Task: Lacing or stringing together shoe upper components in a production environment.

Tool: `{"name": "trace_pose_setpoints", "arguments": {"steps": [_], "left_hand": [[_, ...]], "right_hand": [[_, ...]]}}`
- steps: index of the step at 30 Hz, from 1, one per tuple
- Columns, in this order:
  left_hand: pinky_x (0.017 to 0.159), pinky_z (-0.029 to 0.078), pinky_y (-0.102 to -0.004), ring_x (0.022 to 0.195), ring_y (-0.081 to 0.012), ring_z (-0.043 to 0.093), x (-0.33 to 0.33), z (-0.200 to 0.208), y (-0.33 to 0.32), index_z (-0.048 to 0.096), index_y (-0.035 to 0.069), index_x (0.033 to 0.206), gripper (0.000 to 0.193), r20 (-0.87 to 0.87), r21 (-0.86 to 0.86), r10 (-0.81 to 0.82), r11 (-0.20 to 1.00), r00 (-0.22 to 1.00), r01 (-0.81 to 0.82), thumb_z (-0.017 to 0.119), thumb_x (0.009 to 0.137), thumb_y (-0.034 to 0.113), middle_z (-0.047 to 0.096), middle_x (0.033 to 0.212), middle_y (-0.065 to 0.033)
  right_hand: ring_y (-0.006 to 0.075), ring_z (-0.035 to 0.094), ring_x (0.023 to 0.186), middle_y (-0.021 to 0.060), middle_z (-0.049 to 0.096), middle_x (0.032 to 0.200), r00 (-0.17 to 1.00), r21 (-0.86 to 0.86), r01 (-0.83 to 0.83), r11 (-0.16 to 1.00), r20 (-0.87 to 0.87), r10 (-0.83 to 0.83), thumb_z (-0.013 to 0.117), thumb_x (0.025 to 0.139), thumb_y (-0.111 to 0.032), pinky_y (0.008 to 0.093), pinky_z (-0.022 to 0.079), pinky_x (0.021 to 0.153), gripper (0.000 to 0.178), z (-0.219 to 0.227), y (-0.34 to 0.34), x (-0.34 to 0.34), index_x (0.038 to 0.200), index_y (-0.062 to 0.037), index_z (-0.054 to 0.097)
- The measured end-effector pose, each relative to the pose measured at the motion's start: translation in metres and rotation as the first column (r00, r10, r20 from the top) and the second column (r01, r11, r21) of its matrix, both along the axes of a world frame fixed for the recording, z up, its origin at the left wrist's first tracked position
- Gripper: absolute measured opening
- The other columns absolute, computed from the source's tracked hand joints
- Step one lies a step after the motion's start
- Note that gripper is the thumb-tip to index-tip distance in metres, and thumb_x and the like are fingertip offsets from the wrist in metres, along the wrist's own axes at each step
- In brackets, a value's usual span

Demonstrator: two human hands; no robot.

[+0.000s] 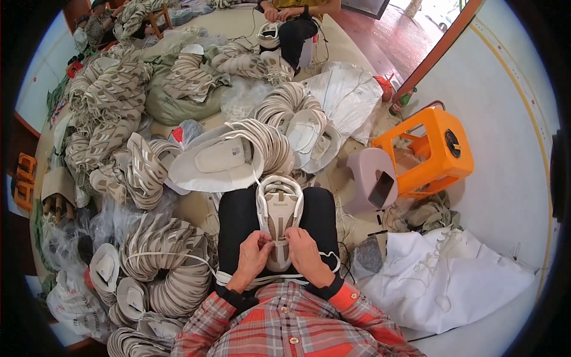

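Note:
A beige and white shoe upper (281,206) lies lengthwise over my dark-trousered lap, its padded collar toward the far side. My left hand (254,254) and my right hand (305,253) meet over its lower part, from either side. Fingertips of both hands are pinched together at a pale shoelace (279,243) that crosses the upper there. Loose white lace runs out beside both wrists. Just beyond my knees, a curved stack of similar shoe uppers (264,149) has its large pale sole side facing me.
Bundled uppers (169,265) lie at my left, with more piles (113,89) behind. On the right stand a grey stool (363,175) carrying a phone (381,188) and an orange stool (443,149). White sheeting (446,279) is spread nearby. Another person (294,24) sits opposite, handling an upper.

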State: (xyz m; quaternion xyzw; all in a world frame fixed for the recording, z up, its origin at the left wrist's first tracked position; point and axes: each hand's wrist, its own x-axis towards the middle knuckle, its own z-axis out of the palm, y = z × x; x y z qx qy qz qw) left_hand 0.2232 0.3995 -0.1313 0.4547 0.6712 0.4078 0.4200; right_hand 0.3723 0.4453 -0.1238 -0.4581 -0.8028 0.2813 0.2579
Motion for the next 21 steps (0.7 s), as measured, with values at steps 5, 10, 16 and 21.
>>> {"name": "trace_pose_setpoints", "arguments": {"steps": [5, 10, 16, 21], "left_hand": [[0.060, 0.048, -0.0288, 0.063, -0.0168, 0.058, 0.000, 0.003, 0.000, 0.056, -0.002, 0.086, 0.014, 0.013, -0.013, 0.004, 1.000, 1.000, -0.004, 0.063, 0.076, 0.003, 0.060, 0.073, -0.0103], [0.061, 0.048, -0.0291, 0.064, -0.0173, 0.059, 0.001, -0.001, 0.000, 0.056, -0.002, 0.087, 0.015, -0.014, 0.007, -0.008, 1.000, 1.000, 0.008, 0.063, 0.075, 0.003, 0.060, 0.074, -0.0110], [0.062, 0.048, -0.0291, 0.066, -0.0173, 0.060, 0.000, -0.004, -0.003, 0.057, -0.002, 0.089, 0.016, -0.016, 0.004, -0.011, 1.000, 1.000, 0.011, 0.063, 0.076, 0.004, 0.061, 0.077, -0.0116], [0.062, 0.048, -0.0286, 0.067, -0.0168, 0.060, -0.002, -0.006, -0.003, 0.057, -0.002, 0.090, 0.017, 0.058, -0.021, -0.014, 1.000, 0.998, 0.015, 0.063, 0.076, 0.005, 0.062, 0.077, -0.0115]], "right_hand": [[0.0369, 0.055, 0.079, 0.0189, 0.055, 0.082, 0.999, -0.007, 0.015, 1.000, 0.030, -0.015, 0.048, 0.081, 0.002, 0.0418, 0.045, 0.068, 0.012, 0.007, -0.005, -0.001, 0.092, 0.0001, 0.049], [0.0363, 0.058, 0.077, 0.0183, 0.057, 0.083, 0.988, -0.155, 0.115, 0.981, -0.087, -0.130, 0.052, 0.078, 0.000, 0.0400, 0.047, 0.068, 0.017, -0.009, -0.007, -0.005, 0.095, -0.0012, 0.048], [0.0297, 0.062, 0.075, 0.0172, 0.059, 0.081, 0.908, -0.531, 0.203, 0.823, -0.213, -0.361, 0.054, 0.080, -0.001, 0.0361, 0.048, 0.066, 0.020, -0.007, -0.008, -0.008, 0.098, -0.0018, 0.046], [0.0271, 0.063, 0.073, 0.0157, 0.061, 0.078, 0.935, -0.490, 0.222, 0.843, -0.138, -0.327, 0.055, 0.080, -0.001, 0.0364, 0.049, 0.064, 0.022, -0.006, -0.006, 0.003, 0.099, -0.0020, 0.045]]}}
